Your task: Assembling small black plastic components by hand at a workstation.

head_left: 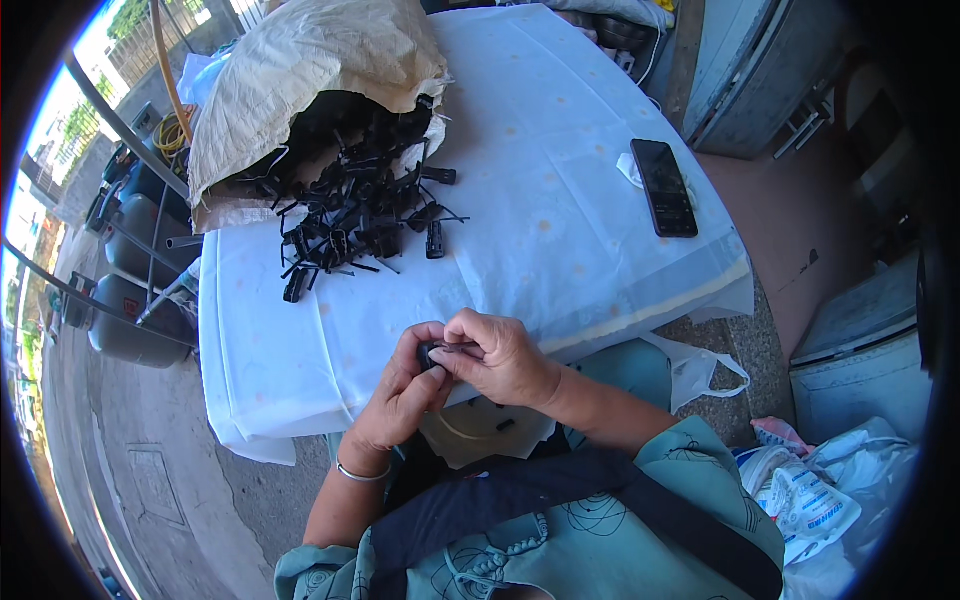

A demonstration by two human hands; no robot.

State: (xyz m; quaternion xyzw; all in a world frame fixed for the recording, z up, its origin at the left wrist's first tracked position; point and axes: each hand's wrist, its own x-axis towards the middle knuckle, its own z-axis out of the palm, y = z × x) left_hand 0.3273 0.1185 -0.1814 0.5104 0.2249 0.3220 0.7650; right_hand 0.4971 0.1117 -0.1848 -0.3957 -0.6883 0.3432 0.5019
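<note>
Just off the near edge of the table, my left hand (405, 392) is closed around a small black plastic part (427, 356). My right hand (508, 358) meets it there, thumb and fingers pinched on a thin dark piece (458, 347) at the part's side. Whether that piece is a tool or a stem of the part, I cannot tell. Beyond my hands lies a tangled heap of black plastic parts (375, 235) with thin stems, spilling from the mouth of a beige woven sack (310, 55). Under my wrists, a pale container or sheet (462, 440) at my lap bears a few small black pieces.
A white patterned cloth (560, 160) covers the table. A black phone (662, 188) lies near its right edge. A white plastic bag (700, 372) hangs by the table's right corner. More plastic bags (815, 495) sit at lower right; dark tanks (140, 325) stand at left.
</note>
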